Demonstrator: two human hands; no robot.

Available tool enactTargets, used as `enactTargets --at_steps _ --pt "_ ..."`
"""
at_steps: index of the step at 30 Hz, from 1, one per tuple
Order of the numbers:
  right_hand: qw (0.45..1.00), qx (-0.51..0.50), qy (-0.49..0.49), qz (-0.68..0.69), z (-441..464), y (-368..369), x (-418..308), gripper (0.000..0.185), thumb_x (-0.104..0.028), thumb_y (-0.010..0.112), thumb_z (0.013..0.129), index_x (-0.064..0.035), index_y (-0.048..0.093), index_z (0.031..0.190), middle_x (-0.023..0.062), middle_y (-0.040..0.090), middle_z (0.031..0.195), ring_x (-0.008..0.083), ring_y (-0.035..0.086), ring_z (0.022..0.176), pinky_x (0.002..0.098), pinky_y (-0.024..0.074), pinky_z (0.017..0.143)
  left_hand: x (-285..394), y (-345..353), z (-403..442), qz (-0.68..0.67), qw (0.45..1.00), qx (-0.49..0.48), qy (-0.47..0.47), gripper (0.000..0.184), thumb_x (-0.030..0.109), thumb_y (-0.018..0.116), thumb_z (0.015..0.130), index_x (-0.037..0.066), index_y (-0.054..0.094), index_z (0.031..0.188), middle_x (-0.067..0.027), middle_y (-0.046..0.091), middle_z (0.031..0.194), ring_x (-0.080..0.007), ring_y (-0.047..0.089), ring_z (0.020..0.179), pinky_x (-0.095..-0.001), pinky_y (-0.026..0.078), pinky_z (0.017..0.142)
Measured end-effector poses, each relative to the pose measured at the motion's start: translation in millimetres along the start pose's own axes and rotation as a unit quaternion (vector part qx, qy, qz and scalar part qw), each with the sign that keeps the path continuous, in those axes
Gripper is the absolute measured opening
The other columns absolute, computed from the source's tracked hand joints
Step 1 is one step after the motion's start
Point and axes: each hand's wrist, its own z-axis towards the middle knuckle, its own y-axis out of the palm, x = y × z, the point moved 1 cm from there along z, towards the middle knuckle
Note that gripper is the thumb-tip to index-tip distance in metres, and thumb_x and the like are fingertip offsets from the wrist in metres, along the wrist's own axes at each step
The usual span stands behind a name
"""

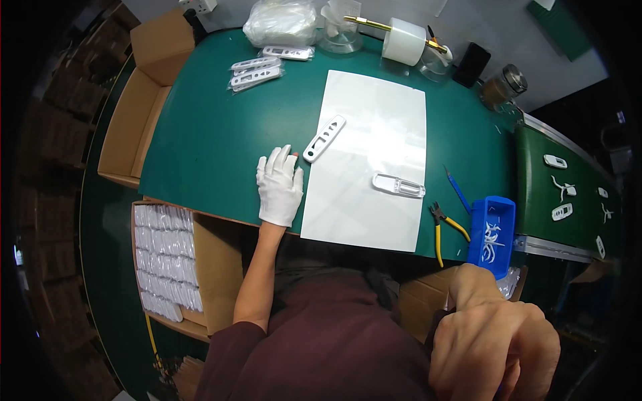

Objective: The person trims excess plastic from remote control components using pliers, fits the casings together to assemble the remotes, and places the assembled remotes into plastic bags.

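Observation:
My left hand (278, 187), in a white glove, lies flat on the green table with its fingers stretched out, holding nothing. Just right of its fingertips is a white plastic casing with cut-outs (324, 139), on the left edge of a white sheet (364, 220). Another white casing part (398, 186), with a clear frame-like end, lies at the sheet's right edge. My right hand (491, 334) is bare, raised close to the camera at the lower right, its fingers curled under. Whatever it may hold is hidden. It hangs in front of a blue bin (476, 230) with white scraps (491, 242).
Yellow-handled cutters (439, 230) and a blue pen-like tool (458, 189) lie beside the bin. Bagged casings (255, 73) sit at the back left. A conveyor (555, 190) carries white parts at right. A carton of wrapped pieces (167, 257) stands at lower left.

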Motion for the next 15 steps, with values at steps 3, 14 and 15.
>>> enactTargets --at_steps 3,14,15 --pt "0.999 0.026 0.0 -0.023 4.3 2.0 -1.3 0.004 0.001 0.069 0.087 -0.0023 0.07 0.088 0.0222 0.069 0.093 0.0227 0.07 0.074 0.0249 0.056 0.056 -1.6 2.4 -0.1 -0.001 1.0 0.006 0.003 0.034 0.021 0.064 0.09 0.005 0.062 0.12 -0.01 0.055 0.135 -0.0263 0.045 0.132 -0.0487 0.028 0.114" --pt "0.922 0.286 -0.066 -0.25 3.0 43.2 5.6 0.017 0.002 0.063 0.089 -0.0008 0.066 0.073 0.0158 0.072 0.087 0.0129 0.062 0.057 0.021 0.0447 0.044 -1.5 1.8 -0.2 -0.006 1.0 0.011 0.005 0.033 0.021 0.065 0.09 0.005 0.063 0.119 -0.0105 0.055 0.135 -0.0268 0.046 0.132 -0.0501 0.03 0.113" --pt "0.888 0.324 -0.034 -0.325 4.3 48.8 3.7 0.016 0.002 0.063 0.089 0.0004 0.065 0.073 0.0159 0.072 0.089 0.0125 0.062 0.057 0.0206 0.0447 0.043 -1.3 1.7 -0.4 -0.011 1.0 0.014 0.003 0.033 0.021 0.064 0.09 0.005 0.063 0.119 -0.0105 0.055 0.135 -0.0269 0.046 0.131 -0.0502 0.03 0.113"
